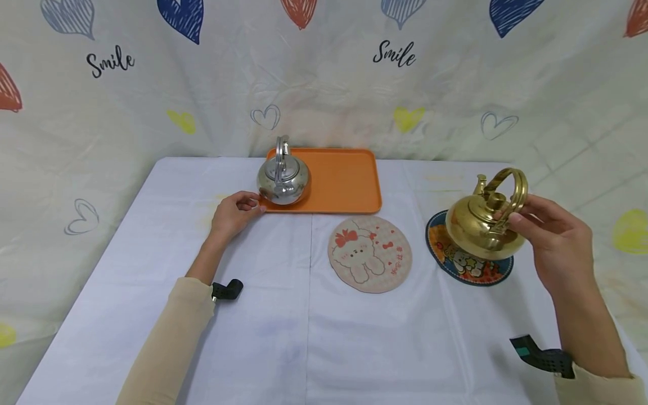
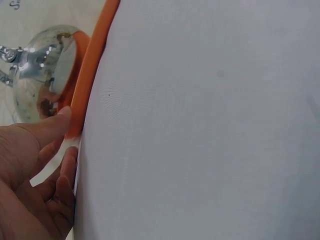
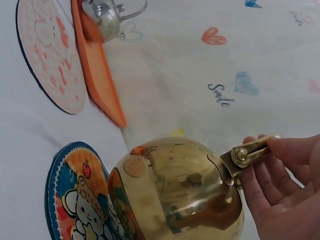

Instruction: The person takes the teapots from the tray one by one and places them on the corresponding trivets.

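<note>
My right hand [image 1: 559, 239] grips the looped handle of a shiny gold teapot [image 1: 478, 225]. The teapot hangs just over a round blue-edged cartoon coaster [image 1: 471, 270], its underside mirroring the coaster's colours in the right wrist view. At the front left corner of an orange tray [image 1: 344, 180], my left hand [image 1: 235, 214] pinches the rim, thumb against the edge and other fingers curled beside it. On the tray's left end stands a silver teapot [image 1: 283, 180] with its handle upright, close to the left fingertips.
A round pinkish coaster [image 1: 369, 256] with a bunny drawing lies in front of the tray, left of the blue-edged one. White cloth [image 1: 253, 349] covers the table. Behind the table hangs a curtain [image 1: 329, 73] printed with hearts.
</note>
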Tool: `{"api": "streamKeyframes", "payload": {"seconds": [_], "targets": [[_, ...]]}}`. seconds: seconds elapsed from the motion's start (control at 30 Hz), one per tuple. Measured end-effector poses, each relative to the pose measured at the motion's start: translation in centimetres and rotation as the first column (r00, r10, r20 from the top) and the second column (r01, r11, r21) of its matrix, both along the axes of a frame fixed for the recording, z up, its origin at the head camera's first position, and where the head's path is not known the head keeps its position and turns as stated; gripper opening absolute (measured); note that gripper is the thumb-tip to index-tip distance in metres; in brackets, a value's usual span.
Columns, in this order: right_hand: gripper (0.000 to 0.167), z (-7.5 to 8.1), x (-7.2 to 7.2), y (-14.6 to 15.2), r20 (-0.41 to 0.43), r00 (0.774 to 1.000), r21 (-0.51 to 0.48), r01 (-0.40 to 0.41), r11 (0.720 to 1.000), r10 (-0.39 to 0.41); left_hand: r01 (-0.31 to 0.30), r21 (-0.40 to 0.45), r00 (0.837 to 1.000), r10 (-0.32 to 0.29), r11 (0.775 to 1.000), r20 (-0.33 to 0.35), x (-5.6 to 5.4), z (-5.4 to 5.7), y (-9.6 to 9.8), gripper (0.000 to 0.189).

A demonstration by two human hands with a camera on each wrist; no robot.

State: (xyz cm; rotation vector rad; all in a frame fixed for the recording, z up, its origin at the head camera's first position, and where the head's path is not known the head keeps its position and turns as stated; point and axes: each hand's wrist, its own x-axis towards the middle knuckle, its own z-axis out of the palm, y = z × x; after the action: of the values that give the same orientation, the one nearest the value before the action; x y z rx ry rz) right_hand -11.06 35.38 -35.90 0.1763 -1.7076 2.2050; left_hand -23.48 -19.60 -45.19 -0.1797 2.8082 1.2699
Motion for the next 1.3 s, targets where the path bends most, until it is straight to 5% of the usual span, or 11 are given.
{"api": "streamKeyframes", "payload": {"seconds": [0.97, 1.3], "targets": [[0.036, -1.1, 0.5, 0.0, -0.03, 1.0, -0.052, -0.012, 0.999, 0.011, 0.009, -0.003, 1.0, -0.009, 1.0, -0.013, -0.2, -0.3, -0.1, 0.043], [0.034, -1.4, 0.8, 0.3, -0.061, 0.995, -0.101, -0.091, 0.991, 0.085, -0.002, -0.009, 1.0, 0.002, 1.0, 0.002, -0.1, -0.1, 0.0, 0.043]]}}
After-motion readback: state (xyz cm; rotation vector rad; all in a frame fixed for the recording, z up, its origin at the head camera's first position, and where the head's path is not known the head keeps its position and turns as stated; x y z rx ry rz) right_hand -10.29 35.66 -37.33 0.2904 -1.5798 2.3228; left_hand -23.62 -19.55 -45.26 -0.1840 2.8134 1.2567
